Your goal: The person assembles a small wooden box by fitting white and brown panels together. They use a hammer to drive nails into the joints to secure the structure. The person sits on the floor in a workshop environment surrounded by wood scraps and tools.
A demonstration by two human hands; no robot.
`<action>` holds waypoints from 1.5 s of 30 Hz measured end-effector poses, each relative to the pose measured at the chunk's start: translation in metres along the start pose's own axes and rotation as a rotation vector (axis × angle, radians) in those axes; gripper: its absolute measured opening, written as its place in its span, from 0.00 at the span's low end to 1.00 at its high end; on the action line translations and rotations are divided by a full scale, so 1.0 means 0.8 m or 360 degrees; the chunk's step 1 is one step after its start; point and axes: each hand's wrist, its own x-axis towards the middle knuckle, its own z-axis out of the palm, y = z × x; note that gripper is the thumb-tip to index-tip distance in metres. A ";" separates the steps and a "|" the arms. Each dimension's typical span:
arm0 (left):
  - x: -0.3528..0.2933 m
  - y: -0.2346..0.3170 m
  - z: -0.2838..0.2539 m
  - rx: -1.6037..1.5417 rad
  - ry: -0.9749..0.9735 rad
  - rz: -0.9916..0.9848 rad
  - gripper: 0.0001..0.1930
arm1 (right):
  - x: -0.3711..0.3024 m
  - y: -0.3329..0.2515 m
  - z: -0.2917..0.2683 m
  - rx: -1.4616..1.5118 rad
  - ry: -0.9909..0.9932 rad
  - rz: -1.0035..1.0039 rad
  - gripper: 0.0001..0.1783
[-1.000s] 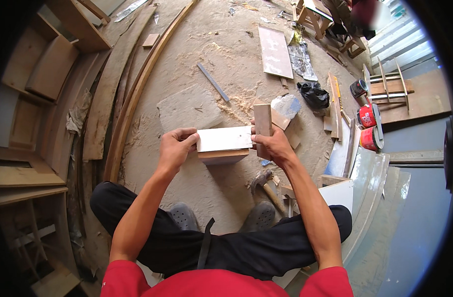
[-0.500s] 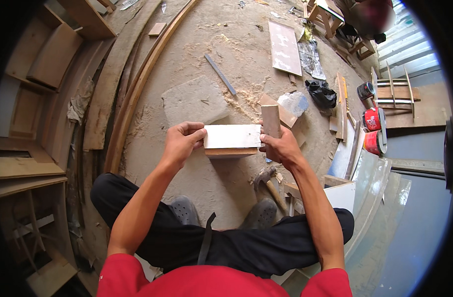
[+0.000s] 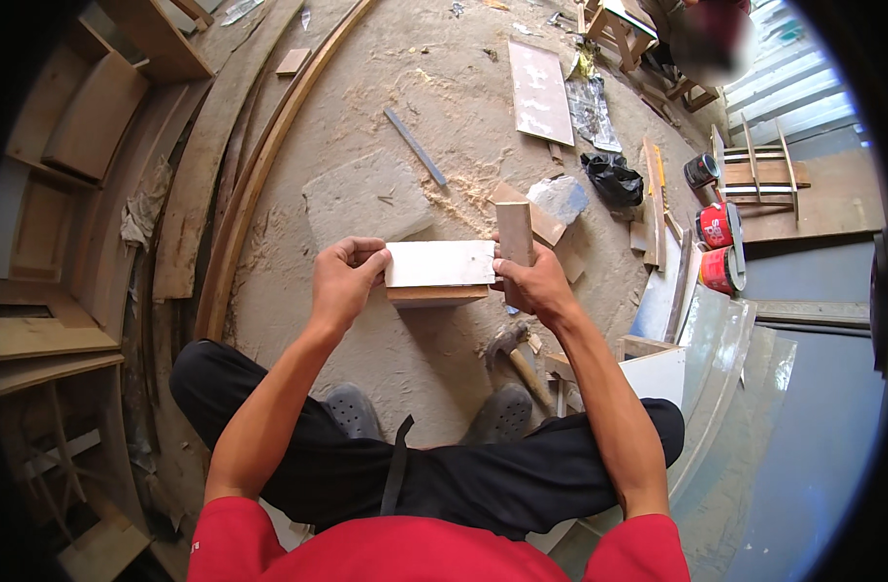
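A small rectangular piece with a white face (image 3: 438,263) and a brown wooden edge along its near side is between my two hands, above the floor. My left hand (image 3: 343,287) is closed on its left end, thumb and fingers pinching the corner. With my right hand (image 3: 541,285) I grip a narrow brown wooden block (image 3: 514,235) upright, while the fingertips touch the white piece's right end. What lies beneath the piece is partly hidden. A claw hammer (image 3: 518,361) with a wooden handle lies on the floor between my right foot and right forearm.
A grey flat bar (image 3: 415,145) and a pale slab (image 3: 361,199) lie ahead on the dusty floor. Long planks (image 3: 226,155) run along the left. Red tins (image 3: 718,270), a black plastic bag (image 3: 613,178) and glass sheets (image 3: 721,359) are at right. Another person (image 3: 701,39) is far right.
The whole scene has shifted slightly left and the far floor slightly up in view. My hands keep the same hold on the white piece and the wooden block.
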 end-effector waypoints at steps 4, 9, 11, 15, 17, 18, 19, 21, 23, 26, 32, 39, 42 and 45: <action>0.000 0.005 0.001 0.0218 -0.0038 0.0066 0.14 | -0.002 0.001 0.001 -0.0027 0.0019 -0.0040 0.25; -0.003 0.020 -0.003 0.0564 -0.0095 0.0295 0.20 | -0.009 -0.011 0.003 0.0005 0.0000 -0.0045 0.26; -0.008 0.024 -0.003 0.0502 -0.0079 0.0337 0.21 | -0.012 -0.019 0.005 0.0019 -0.0012 -0.0090 0.26; -0.013 0.036 0.000 0.0452 -0.0059 0.0427 0.21 | -0.017 -0.026 -0.001 0.0073 0.0005 -0.0168 0.27; -0.007 0.031 -0.001 0.0443 -0.0078 0.0556 0.20 | -0.016 -0.026 -0.005 0.0159 0.0051 -0.0270 0.28; -0.006 0.032 -0.002 0.0441 -0.0085 0.0617 0.19 | -0.016 -0.030 -0.005 0.0225 0.0040 -0.0285 0.28; -0.005 0.033 -0.002 0.0410 -0.0120 0.0616 0.18 | -0.017 -0.034 -0.006 0.0290 0.0029 -0.0300 0.28; -0.007 0.038 -0.002 0.0346 -0.0191 0.0611 0.15 | -0.019 -0.045 -0.008 0.0353 0.0012 -0.0321 0.27; 0.004 0.037 -0.013 0.0102 -0.0203 0.0564 0.11 | -0.019 -0.057 -0.012 0.0346 -0.0002 -0.0332 0.25; 0.011 0.053 -0.022 -0.0187 -0.0069 0.0529 0.09 | -0.023 -0.076 -0.022 0.0540 0.0024 -0.0144 0.27; 0.033 0.049 -0.073 -0.0220 0.0373 0.0302 0.11 | -0.007 -0.059 -0.038 0.0660 -0.0209 -0.0051 0.42; 0.033 0.019 -0.118 0.0550 0.0516 0.0428 0.10 | -0.009 -0.042 0.045 -0.1488 -0.0034 -0.1208 0.36; 0.036 0.008 -0.123 0.0974 0.0517 0.0565 0.16 | -0.008 -0.038 0.064 -0.1713 -0.0105 -0.1193 0.35; 0.028 0.025 -0.102 0.1224 0.0242 0.0536 0.18 | -0.003 -0.031 0.069 -0.1836 -0.0077 -0.1306 0.36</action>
